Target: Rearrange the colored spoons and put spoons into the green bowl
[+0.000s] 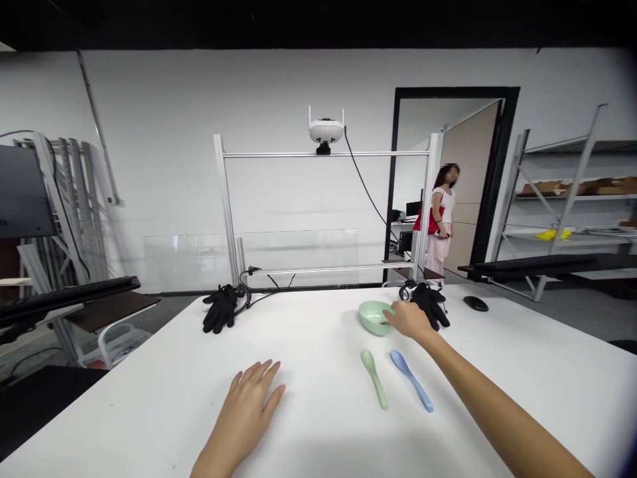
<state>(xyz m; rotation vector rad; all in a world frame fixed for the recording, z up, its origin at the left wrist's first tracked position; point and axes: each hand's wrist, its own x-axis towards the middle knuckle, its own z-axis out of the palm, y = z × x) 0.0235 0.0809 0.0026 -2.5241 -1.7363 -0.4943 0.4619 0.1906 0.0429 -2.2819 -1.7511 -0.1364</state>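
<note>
My right hand [409, 320] reaches out to a light green bowl [371, 321] and grips its right rim, with fingertips over the inside. Part of the bowl's right side is hidden behind the hand. Over the left part of the table, my left hand [251, 398] has its fingers spread and holds nothing. Between the two arms lie a green spoon [374, 380] and a blue spoon [412, 381], side by side and apart, their scoops pointing away from me.
Black gloves with cables lie at the far left [220, 309] and far right [428, 305] of the white table [308, 425]. A black mouse [476, 303] is beyond the right glove. An aluminium frame [323, 269] carries a white camera device [326, 131]. A person [442, 219] stands by the doorway.
</note>
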